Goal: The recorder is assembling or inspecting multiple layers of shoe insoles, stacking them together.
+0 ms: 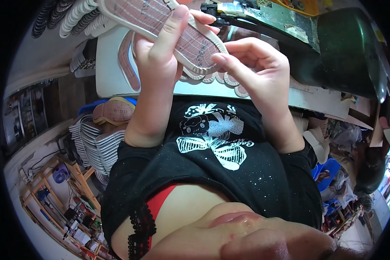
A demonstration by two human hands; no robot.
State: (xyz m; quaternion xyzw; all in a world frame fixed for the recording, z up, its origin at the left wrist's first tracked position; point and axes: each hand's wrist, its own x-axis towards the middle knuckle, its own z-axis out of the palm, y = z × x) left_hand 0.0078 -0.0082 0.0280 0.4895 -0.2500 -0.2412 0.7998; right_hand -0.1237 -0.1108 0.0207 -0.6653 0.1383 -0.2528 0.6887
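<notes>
The left hand (pixel 160 47) wraps its fingers around a shoe sole (pixel 169 30). At three o'clock of it, the right hand (pixel 251 60) pinches the sole's tip.

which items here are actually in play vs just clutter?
In play:
- shoe sole, reddish tread with pale rim, gripped by left hand
- right hand, fingertips at the sole's rounded end

Lying about:
- stacked pale soles
- soles on the white table
- dark green machine
- wooden rack
</notes>
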